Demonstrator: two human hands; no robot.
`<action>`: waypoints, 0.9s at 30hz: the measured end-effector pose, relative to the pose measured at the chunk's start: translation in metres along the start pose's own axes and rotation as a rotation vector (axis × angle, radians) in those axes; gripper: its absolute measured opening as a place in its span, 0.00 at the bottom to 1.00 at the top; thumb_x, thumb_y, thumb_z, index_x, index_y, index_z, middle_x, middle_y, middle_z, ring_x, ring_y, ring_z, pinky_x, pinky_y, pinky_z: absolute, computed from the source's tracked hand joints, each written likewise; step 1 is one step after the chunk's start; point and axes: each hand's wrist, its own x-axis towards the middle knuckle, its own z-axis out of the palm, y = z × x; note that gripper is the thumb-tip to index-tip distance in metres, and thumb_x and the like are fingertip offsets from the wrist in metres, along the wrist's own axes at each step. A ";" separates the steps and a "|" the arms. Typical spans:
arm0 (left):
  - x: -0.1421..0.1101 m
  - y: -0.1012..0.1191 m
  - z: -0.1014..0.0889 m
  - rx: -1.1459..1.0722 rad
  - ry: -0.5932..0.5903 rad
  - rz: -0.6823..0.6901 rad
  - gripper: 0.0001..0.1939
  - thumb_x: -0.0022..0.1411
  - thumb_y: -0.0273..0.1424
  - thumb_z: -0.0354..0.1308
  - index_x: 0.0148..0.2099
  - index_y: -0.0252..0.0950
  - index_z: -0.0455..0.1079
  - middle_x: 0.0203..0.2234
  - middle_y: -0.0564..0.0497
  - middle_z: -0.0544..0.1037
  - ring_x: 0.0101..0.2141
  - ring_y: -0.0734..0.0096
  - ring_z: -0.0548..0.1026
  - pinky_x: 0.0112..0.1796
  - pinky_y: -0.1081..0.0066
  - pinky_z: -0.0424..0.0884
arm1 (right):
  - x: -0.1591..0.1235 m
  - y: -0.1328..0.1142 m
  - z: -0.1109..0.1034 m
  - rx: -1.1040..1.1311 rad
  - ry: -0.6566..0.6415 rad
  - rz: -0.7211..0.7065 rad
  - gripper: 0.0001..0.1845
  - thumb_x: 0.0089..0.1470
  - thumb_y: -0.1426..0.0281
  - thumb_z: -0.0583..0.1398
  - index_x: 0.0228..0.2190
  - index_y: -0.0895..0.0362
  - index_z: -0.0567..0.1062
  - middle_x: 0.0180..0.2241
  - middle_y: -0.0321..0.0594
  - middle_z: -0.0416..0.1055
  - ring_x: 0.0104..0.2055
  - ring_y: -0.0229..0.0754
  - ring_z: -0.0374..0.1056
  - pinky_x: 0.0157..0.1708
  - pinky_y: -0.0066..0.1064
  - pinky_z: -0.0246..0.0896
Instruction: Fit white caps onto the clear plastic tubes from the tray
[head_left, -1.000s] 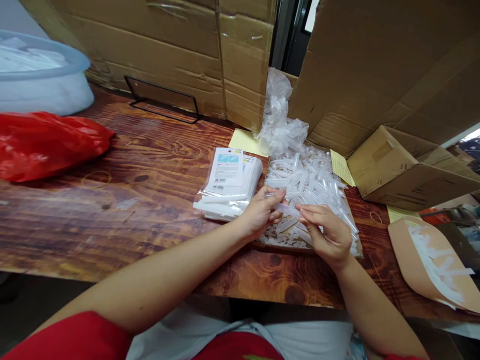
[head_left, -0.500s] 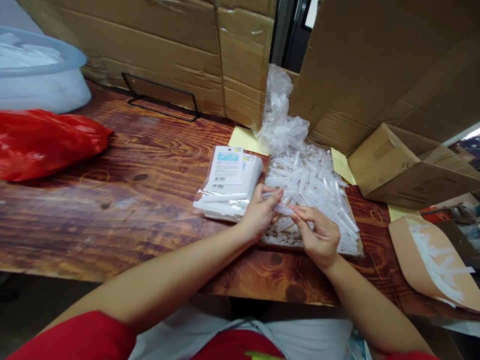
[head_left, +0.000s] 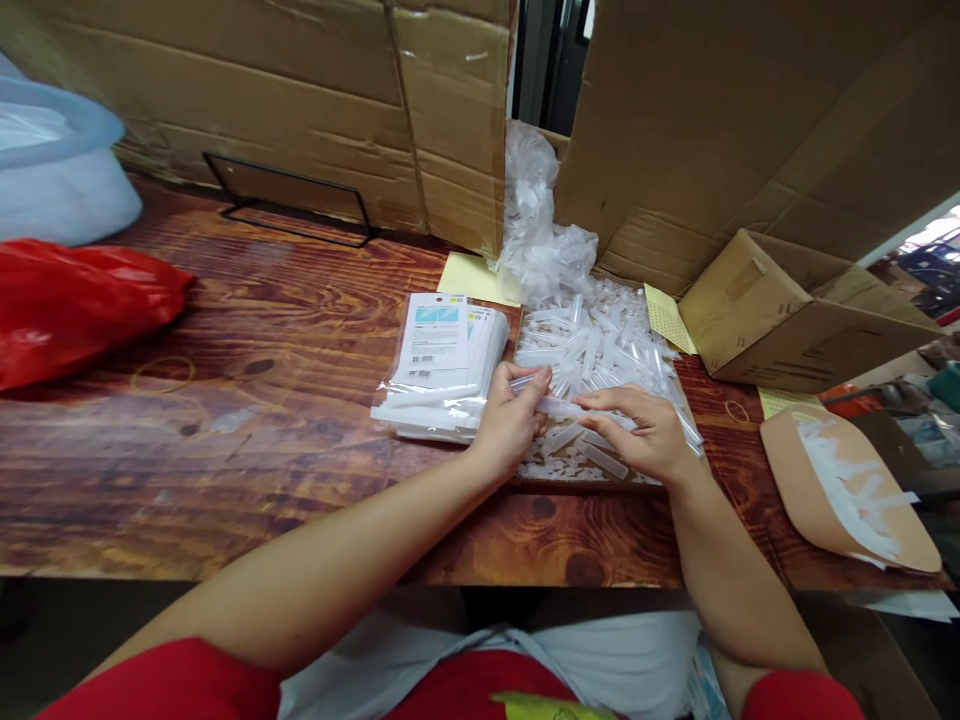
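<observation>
My left hand (head_left: 511, 420) is curled shut around a few clear plastic tubes at the near left edge of a heap of such tubes (head_left: 600, 350). One tube (head_left: 561, 407) runs between both hands. My right hand (head_left: 646, 432) pinches its right end, palm down over the heap. The heap lies on a flat cardboard tray (head_left: 592, 480) on the wooden table (head_left: 285, 400). A stack of clear labelled packets (head_left: 442, 368) lies just left of my left hand.
Large cardboard boxes (head_left: 315, 90) stand along the back, with a crumpled clear bag (head_left: 536, 230) between them. A red plastic bag (head_left: 75, 300) and a pale basin (head_left: 52, 160) are far left. A small open carton (head_left: 795, 320) and a tan scoop-like tray of white bits (head_left: 847, 490) are at right.
The view has shifted slightly. My right hand has turned palm down and lowered onto the heap while both hands keep hold of the tube between them.
</observation>
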 end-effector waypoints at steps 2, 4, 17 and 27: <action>-0.001 0.003 0.000 0.009 -0.012 0.016 0.29 0.47 0.48 0.70 0.36 0.40 0.55 0.18 0.62 0.72 0.10 0.85 0.56 0.14 0.81 0.51 | 0.003 0.017 -0.028 -0.119 0.047 0.080 0.07 0.55 0.65 0.65 0.37 0.53 0.81 0.37 0.41 0.82 0.39 0.44 0.77 0.43 0.37 0.71; -0.001 0.006 -0.001 0.034 0.002 0.038 0.28 0.47 0.47 0.70 0.36 0.40 0.56 0.18 0.62 0.73 0.11 0.85 0.57 0.15 0.81 0.53 | 0.004 0.038 -0.054 -0.302 0.254 0.235 0.10 0.56 0.62 0.63 0.37 0.54 0.81 0.38 0.43 0.81 0.38 0.45 0.76 0.41 0.38 0.70; 0.003 0.013 -0.009 0.114 0.017 -0.062 0.24 0.42 0.36 0.71 0.37 0.38 0.61 0.21 0.61 0.72 0.16 0.83 0.65 0.20 0.79 0.61 | 0.001 0.080 -0.086 -0.715 -0.223 0.786 0.07 0.53 0.73 0.62 0.32 0.57 0.83 0.41 0.46 0.80 0.43 0.46 0.73 0.43 0.30 0.62; -0.004 0.006 -0.012 0.306 -0.139 0.032 0.20 0.51 0.40 0.68 0.39 0.38 0.64 0.24 0.57 0.76 0.16 0.83 0.63 0.19 0.79 0.59 | 0.002 0.076 -0.081 -0.653 -0.325 0.752 0.09 0.57 0.70 0.61 0.36 0.56 0.82 0.40 0.43 0.80 0.42 0.43 0.73 0.41 0.28 0.62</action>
